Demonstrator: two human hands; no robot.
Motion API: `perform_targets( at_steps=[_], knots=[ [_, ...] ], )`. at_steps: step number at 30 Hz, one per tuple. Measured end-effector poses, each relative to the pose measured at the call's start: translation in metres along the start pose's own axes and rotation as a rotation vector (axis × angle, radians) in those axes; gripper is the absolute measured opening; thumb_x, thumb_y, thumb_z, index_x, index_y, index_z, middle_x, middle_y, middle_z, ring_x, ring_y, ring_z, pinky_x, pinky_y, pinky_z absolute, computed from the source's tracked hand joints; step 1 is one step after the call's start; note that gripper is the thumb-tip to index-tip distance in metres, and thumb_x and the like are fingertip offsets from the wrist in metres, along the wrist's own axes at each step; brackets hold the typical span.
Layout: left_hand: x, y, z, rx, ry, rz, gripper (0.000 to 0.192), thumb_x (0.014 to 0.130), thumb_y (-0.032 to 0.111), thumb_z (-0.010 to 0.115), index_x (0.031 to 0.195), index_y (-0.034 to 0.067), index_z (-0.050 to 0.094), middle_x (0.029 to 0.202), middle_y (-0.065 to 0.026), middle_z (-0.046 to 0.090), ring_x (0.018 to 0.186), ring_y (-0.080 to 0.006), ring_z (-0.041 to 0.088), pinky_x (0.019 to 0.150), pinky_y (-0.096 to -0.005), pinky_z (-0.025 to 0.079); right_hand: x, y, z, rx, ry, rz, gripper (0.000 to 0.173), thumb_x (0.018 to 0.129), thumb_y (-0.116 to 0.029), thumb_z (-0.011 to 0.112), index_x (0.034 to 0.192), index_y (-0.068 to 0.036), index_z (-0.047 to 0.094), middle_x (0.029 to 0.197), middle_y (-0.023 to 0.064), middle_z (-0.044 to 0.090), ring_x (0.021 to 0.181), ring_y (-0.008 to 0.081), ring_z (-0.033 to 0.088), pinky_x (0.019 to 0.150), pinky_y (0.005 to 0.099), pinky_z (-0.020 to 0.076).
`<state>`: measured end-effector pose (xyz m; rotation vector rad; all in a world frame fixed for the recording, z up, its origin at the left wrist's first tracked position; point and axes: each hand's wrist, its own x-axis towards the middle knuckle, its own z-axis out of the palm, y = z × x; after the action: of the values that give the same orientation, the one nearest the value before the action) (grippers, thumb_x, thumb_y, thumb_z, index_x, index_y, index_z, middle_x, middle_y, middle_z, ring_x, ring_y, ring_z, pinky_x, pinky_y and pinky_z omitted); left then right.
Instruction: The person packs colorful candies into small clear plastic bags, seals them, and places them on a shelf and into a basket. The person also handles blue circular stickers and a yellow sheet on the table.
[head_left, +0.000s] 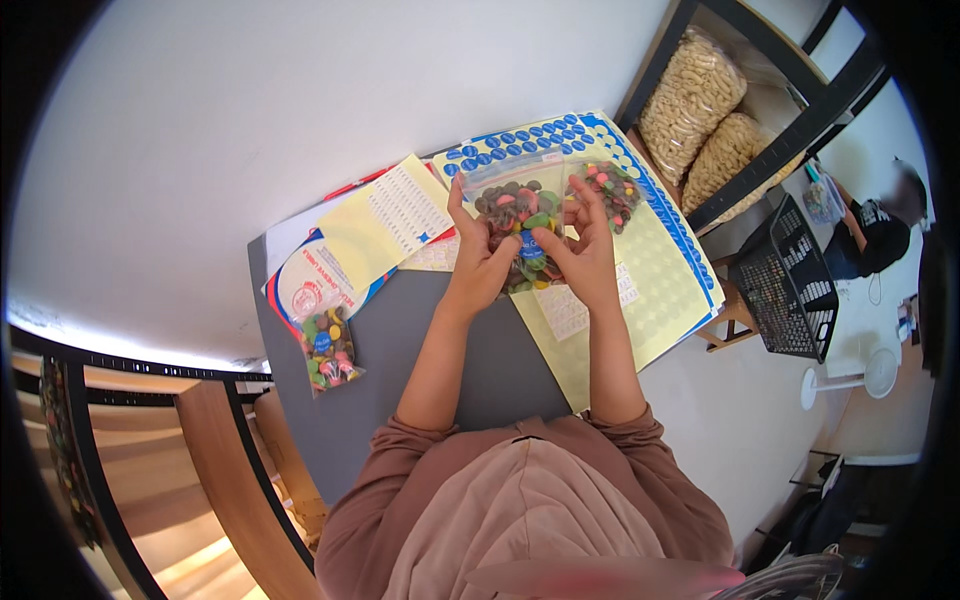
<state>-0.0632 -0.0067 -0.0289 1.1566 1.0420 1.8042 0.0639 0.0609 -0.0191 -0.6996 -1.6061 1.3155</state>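
Note:
Both my hands hold a clear zip bag of multicoloured candies (536, 219) above the table. My left hand (480, 255) grips its left side, the thumb at a round blue sticker on the bag's front. From the right, my right hand (589, 251) holds it, with its thumb also at the sticker. Just behind my right hand lies another bag of candies (616, 191). A third candy bag (328, 349), bearing a blue sticker, rests near the table's left edge. Sheets of round blue stickers (525, 142) lie under and behind the held bag.
On the grey table (390, 360), yellowish label sheets (382, 225) overlap a printed label packet (311, 274). A rack at the right holds large bags of ring-shaped snacks (694, 97). Beyond stand a black plastic basket (787, 289) and a seated person (881, 232). A wooden shelf (225, 480) is at lower left.

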Motion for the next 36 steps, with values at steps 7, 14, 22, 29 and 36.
perform_targets(
  at_steps=[7,14,22,29,36],
  knots=[
    [-0.031,-0.002,-0.003,0.011,0.112,-0.011,0.089,0.083,-0.002,0.049,0.137,0.013,-0.020,0.118,-0.0174,0.046,0.102,-0.0182,0.050,0.084,-0.0284,0.043,-0.027,0.006,0.004,0.064,-0.142,0.077,0.075,0.071,-0.002,0.067,0.135,-0.004,0.028,0.108,0.0120,0.052,0.102,0.0189,0.052,0.076,0.0320,0.0491],
    [-0.069,0.002,-0.026,0.092,0.285,-0.089,0.082,0.088,0.007,0.052,0.139,0.011,-0.013,0.123,-0.0169,0.046,0.103,-0.0178,0.049,0.084,-0.0278,0.042,-0.044,0.016,0.028,0.130,-0.330,0.157,0.073,0.073,0.001,0.066,0.134,-0.002,0.028,0.109,0.0129,0.051,0.100,0.0177,0.051,0.067,0.0273,0.0527],
    [-0.146,0.040,-0.100,1.179,0.722,0.038,0.075,0.078,0.025,0.066,0.137,0.007,0.024,0.130,-0.0225,0.037,0.121,-0.0328,0.037,0.097,-0.0425,0.031,-0.075,0.080,0.090,0.231,-0.438,0.370,0.076,0.073,-0.009,0.073,0.132,0.004,0.027,0.114,0.0196,0.050,0.099,0.0201,0.053,0.059,0.0273,0.0555],
    [-0.195,0.008,-0.149,1.403,0.792,-0.299,0.073,0.076,0.032,0.065,0.135,0.007,0.030,0.132,-0.0216,0.035,0.121,-0.0385,0.033,0.100,-0.0493,0.024,-0.078,0.069,0.136,0.176,-0.443,0.369,0.070,0.076,-0.007,0.070,0.132,0.001,0.028,0.108,0.0163,0.054,0.094,0.0184,0.056,0.072,0.0279,0.0502],
    [-0.190,0.027,-0.159,1.230,0.977,-0.208,0.068,0.079,0.026,0.063,0.135,0.007,0.030,0.123,-0.0186,0.041,0.113,-0.0349,0.039,0.096,-0.0472,0.029,-0.069,0.069,0.167,0.103,-0.455,0.312,0.062,0.075,-0.011,0.070,0.127,-0.003,0.037,0.107,0.0162,0.054,0.091,0.0180,0.057,0.056,0.0283,0.0550]
  ],
)
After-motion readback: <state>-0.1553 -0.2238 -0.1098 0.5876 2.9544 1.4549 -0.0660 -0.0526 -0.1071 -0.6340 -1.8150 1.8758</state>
